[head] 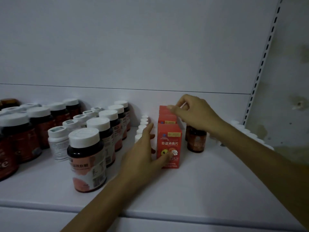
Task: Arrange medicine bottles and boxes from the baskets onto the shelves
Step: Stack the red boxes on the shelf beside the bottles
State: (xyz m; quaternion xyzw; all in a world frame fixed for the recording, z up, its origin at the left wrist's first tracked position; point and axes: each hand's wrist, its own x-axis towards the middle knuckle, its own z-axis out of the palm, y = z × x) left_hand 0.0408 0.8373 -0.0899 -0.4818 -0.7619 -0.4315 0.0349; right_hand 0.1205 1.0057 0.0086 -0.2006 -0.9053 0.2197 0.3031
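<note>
Red boxes (169,139) file back on shelf (217,181); left hand (142,154) flat alongside, right hand (195,114) pinching rearmost's top edge.

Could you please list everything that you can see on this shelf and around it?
red boxes: three, red, mid-shelf, in a file front to back.
dark bottles: at least nine, dark with white caps, rows at left.
white bottles: at least five, white, a row among the dark ones.
small white caps: about six, white, a row left of the boxes.
amber bottles: two, brown, right of the boxes.
far caps: count unclear, white, shelf's right end.
shelf: one, white.
slotted upright: one, white, right.
left hand: touches the front box's left side and face.
right hand: pinches the rearmost box's top.
</note>
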